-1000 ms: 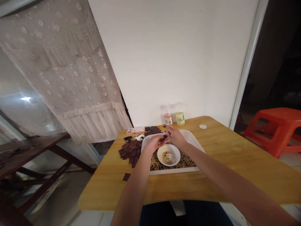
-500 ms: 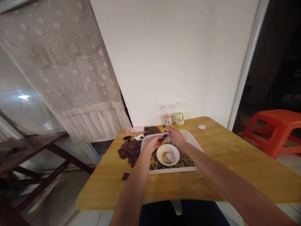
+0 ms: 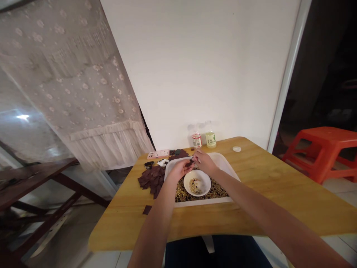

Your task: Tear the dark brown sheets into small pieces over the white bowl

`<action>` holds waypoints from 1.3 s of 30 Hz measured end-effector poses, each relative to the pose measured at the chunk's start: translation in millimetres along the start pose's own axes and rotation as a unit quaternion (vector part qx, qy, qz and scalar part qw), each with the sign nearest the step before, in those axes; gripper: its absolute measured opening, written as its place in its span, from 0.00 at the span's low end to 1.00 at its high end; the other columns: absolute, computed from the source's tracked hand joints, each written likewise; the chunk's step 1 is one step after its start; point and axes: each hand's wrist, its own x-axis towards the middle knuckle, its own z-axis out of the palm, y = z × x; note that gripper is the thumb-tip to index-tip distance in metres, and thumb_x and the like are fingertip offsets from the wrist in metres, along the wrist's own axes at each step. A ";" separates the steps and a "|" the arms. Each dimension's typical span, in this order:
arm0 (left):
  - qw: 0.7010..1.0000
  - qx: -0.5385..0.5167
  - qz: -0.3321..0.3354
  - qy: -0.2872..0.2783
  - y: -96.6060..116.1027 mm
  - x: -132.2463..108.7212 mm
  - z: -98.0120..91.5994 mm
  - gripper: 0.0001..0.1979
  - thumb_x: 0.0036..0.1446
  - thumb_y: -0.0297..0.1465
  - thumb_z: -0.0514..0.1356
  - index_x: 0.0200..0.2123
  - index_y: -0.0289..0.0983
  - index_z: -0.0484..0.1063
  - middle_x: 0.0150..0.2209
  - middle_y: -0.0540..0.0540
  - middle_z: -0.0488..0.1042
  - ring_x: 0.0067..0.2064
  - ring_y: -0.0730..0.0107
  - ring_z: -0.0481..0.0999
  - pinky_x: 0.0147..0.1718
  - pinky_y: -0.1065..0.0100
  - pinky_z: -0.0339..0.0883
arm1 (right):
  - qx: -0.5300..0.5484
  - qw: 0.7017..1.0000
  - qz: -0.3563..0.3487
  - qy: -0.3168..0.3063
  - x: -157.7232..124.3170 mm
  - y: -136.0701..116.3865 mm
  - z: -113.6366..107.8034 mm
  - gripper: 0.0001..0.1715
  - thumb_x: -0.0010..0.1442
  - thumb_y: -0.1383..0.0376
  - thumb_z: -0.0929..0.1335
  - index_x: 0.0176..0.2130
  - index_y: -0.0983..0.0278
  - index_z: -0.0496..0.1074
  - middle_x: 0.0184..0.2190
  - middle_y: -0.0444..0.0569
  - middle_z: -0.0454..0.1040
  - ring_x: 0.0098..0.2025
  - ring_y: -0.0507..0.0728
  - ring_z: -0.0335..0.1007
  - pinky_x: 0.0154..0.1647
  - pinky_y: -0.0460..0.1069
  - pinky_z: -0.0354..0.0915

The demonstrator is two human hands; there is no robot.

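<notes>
My left hand (image 3: pixel 180 170) and my right hand (image 3: pixel 203 162) meet above the far part of a white rectangular tray (image 3: pixel 202 203). A small dark brown piece (image 3: pixel 190 162) is pinched between the fingers of both hands. Below them, a white bowl (image 3: pixel 197 183) holds pale beans and sits on a layer of mixed beans (image 3: pixel 219 192) in the tray. To the left of the tray lies a pile of dark brown squares (image 3: pixel 152 179), and one loose square (image 3: pixel 147 210) lies nearer me.
The tray stands on a yellow wooden table (image 3: pixel 251 193). At its far edge are two small bottles (image 3: pixel 203 140), a white cap (image 3: pixel 237 149) and a pink box (image 3: pixel 158 154). A red plastic stool (image 3: pixel 320 152) stands right, a dark wooden bench (image 3: pixel 33 186) left.
The whole scene has drifted slightly left in view with my head. My hands have stayed together over the tray, with the dark piece still between them.
</notes>
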 end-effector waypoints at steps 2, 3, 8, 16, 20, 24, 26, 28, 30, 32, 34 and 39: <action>1.000 -0.002 0.005 -0.002 -0.2 1.1 -0.8 0.06 0.52 0.21 0.54 0.27 0.30 0.70 0.24 0.42 0.75 0.24 0.74 0.74 0.28 0.74 0.69 | -0.002 1.000 0.005 0.009 0.6 0.3 -0.4 0.10 0.53 0.74 0.59 0.24 0.63 0.55 0.27 0.44 0.58 0.28 0.51 0.56 0.29 0.45 0.54; 1.000 -0.002 0.006 -0.003 -0.2 1.5 -1.1 0.06 0.52 0.21 0.54 0.27 0.30 0.70 0.24 0.42 0.75 0.24 0.74 0.74 0.27 0.74 0.69 | -0.005 1.000 0.009 0.019 1.1 0.3 -1.0 0.10 0.53 0.74 0.59 0.23 0.63 0.54 0.26 0.44 0.58 0.27 0.51 0.55 0.29 0.45 0.53; 1.000 -0.007 0.013 0.016 0.9 1.5 -1.1 0.06 0.52 0.20 0.53 0.27 0.30 0.69 0.24 0.42 0.75 0.24 0.74 0.74 0.27 0.74 0.69 | 0.007 1.000 0.001 0.016 1.6 -1.3 -3.0 0.11 0.52 0.75 0.59 0.23 0.63 0.54 0.26 0.44 0.58 0.28 0.51 0.55 0.30 0.45 0.54; 1.000 -0.001 0.007 0.003 2.9 -4.3 1.9 0.05 0.52 0.22 0.54 0.28 0.30 0.69 0.26 0.42 0.76 0.25 0.74 0.75 0.26 0.75 0.69 | -0.002 1.000 0.004 0.024 1.3 -2.4 -5.5 0.11 0.52 0.75 0.59 0.23 0.63 0.54 0.26 0.44 0.58 0.28 0.52 0.55 0.30 0.45 0.54; 1.000 -0.014 0.007 0.012 2.4 -3.6 1.0 0.03 0.51 0.22 0.57 0.26 0.32 0.69 0.24 0.44 0.74 0.26 0.73 0.75 0.29 0.74 0.69 | 0.008 1.000 -0.010 -0.012 0.0 -3.8 -2.4 0.10 0.52 0.76 0.59 0.24 0.63 0.57 0.26 0.44 0.59 0.28 0.51 0.56 0.29 0.45 0.54; 1.000 -0.020 0.012 0.010 2.7 -3.4 1.0 0.04 0.51 0.22 0.57 0.26 0.32 0.69 0.24 0.45 0.75 0.24 0.75 0.74 0.28 0.74 0.69 | -0.002 1.000 -0.011 0.001 0.6 -3.4 -1.8 0.10 0.52 0.76 0.59 0.23 0.63 0.57 0.27 0.45 0.59 0.29 0.51 0.56 0.30 0.45 0.55; 1.000 -0.021 0.010 0.008 3.5 -3.9 1.6 0.05 0.52 0.22 0.55 0.27 0.31 0.69 0.25 0.44 0.75 0.23 0.76 0.73 0.26 0.75 0.69 | -0.007 1.000 -0.003 0.019 1.1 -3.2 -2.4 0.10 0.53 0.75 0.59 0.24 0.63 0.57 0.27 0.45 0.59 0.30 0.52 0.56 0.30 0.45 0.55; 0.999 -0.026 0.008 0.017 4.4 -4.3 2.2 0.06 0.53 0.21 0.54 0.27 0.31 0.69 0.24 0.45 0.75 0.22 0.77 0.73 0.25 0.76 0.68 | -0.004 1.000 -0.004 0.016 0.9 -3.2 -2.1 0.10 0.53 0.74 0.59 0.24 0.63 0.57 0.27 0.45 0.59 0.29 0.52 0.56 0.30 0.45 0.55; 0.999 -0.036 0.010 0.032 5.0 -4.4 2.5 0.05 0.52 0.21 0.55 0.26 0.31 0.69 0.22 0.46 0.74 0.22 0.77 0.73 0.24 0.77 0.68 | 0.002 1.000 -0.013 0.001 0.3 -2.7 -1.3 0.09 0.54 0.74 0.59 0.24 0.63 0.58 0.27 0.45 0.59 0.29 0.52 0.57 0.29 0.45 0.55; 0.998 -0.039 0.010 0.039 5.1 -3.7 2.4 0.03 0.51 0.21 0.56 0.27 0.32 0.69 0.22 0.46 0.74 0.22 0.77 0.73 0.25 0.76 0.68 | 0.005 1.000 -0.021 0.001 0.1 -1.8 -1.1 0.09 0.53 0.74 0.59 0.24 0.63 0.58 0.27 0.45 0.60 0.29 0.51 0.57 0.29 0.45 0.55; 0.999 -0.032 0.013 0.031 4.6 -2.3 1.9 0.02 0.50 0.22 0.57 0.28 0.32 0.69 0.25 0.45 0.75 0.23 0.77 0.73 0.25 0.76 0.68 | 0.000 1.000 -0.016 0.020 0.7 -1.1 -1.9 0.09 0.53 0.74 0.59 0.24 0.63 0.58 0.27 0.45 0.60 0.29 0.52 0.56 0.30 0.45 0.55; 0.999 -0.024 0.022 0.010 2.6 1.0 0.3 0.03 0.51 0.22 0.56 0.29 0.31 0.70 0.26 0.44 0.75 0.23 0.76 0.73 0.26 0.75 0.69 | 0.002 1.000 -0.008 0.024 1.7 -4.7 -2.4 0.10 0.52 0.75 0.59 0.23 0.63 0.56 0.27 0.45 0.59 0.29 0.52 0.57 0.30 0.46 0.55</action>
